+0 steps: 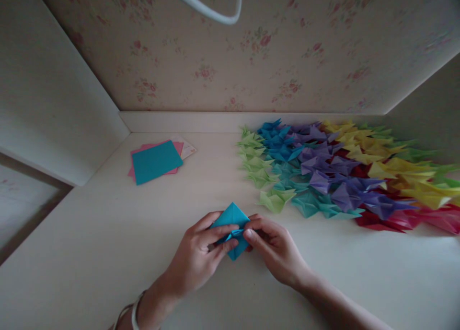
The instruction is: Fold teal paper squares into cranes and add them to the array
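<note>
A piece of blue origami paper, folded into a small diamond, is between my two hands just above the white table. My left hand grips its left side, with fingers across the front and the thumb near the lower part. At the right corner, my right hand pinches the paper between thumb and fingers. A raised fold runs across the middle of the diamond, partly covered by my fingertips. Parts of the paper's back and some fingers are hidden.
Square sheets of paper, blue on top of pink, lie at the back left. Rows of folded paper cranes in green, blue, purple, yellow and red cover the back right. A white cable hangs before the flowered wall.
</note>
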Available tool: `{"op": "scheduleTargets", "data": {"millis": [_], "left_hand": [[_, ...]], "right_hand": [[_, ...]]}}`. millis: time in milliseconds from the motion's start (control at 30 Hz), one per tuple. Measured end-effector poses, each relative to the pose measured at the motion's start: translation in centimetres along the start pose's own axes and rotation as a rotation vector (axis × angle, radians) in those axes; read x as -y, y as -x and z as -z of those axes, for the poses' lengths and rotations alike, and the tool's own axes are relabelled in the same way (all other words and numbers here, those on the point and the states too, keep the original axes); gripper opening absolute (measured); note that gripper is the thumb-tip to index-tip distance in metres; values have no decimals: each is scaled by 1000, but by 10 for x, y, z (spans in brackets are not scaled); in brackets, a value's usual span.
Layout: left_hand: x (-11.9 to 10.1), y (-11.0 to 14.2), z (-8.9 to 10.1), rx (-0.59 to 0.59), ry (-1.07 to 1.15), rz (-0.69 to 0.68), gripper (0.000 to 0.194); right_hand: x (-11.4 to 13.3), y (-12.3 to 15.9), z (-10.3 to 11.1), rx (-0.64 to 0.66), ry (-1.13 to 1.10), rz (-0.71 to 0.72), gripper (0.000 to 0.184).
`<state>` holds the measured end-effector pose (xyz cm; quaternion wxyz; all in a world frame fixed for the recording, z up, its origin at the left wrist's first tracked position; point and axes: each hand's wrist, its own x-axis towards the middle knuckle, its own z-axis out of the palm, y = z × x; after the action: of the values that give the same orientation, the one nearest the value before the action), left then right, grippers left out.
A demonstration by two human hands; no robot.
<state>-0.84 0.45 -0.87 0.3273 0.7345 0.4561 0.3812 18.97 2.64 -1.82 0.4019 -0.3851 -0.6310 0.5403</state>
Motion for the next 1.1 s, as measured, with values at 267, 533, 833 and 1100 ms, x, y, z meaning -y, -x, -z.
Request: {"op": "scheduleTargets", "data": {"millis": [267, 533, 833, 1100], "left_hand": [[5, 0, 4, -65, -13, -104, 17], [1, -2, 5, -28, 37, 17, 12], [-5, -1, 6, 45, 98, 107, 18], [-11, -5, 3, 34, 279, 269, 18]], "right_hand": [[-3, 2, 8, 119, -5, 77, 24], [-2, 1, 9, 35, 210, 172, 15], [3, 0, 5, -69, 59, 59, 21], [1, 3, -1, -131, -73, -61, 20]]}}
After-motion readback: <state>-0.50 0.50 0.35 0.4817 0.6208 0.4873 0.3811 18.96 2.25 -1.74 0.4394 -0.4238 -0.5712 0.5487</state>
